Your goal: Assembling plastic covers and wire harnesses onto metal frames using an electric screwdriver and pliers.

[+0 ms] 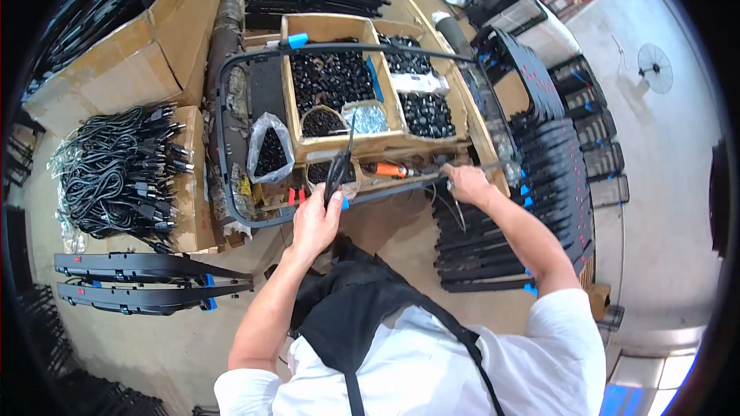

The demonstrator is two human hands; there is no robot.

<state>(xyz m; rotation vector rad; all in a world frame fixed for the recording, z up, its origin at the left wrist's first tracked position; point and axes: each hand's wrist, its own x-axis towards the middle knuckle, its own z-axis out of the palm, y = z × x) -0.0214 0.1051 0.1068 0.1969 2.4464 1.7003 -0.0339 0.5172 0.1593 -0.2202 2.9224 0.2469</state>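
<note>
My left hand [314,222] is wrapped around a slim black tool [337,173] with a thin pointed tip that reaches up over the parts bins. A large black rounded frame [223,139] lies across the workbench, and the left hand is at its near rail. My right hand [468,185] is closed at the right part of that rail, its fingertips beside a small dark piece; what they grip is too small to make out. A thin cable [460,216] hangs below it. Between the hands lies an orange-handled tool [391,170].
A wooden bin [287,69] holds many small black parts, with a plastic bag [287,145] of parts beside it. Bundled black cables [116,169] fill a carton at left. Stacked black frames [539,208] stand close on the right; two more [139,293] lie at lower left.
</note>
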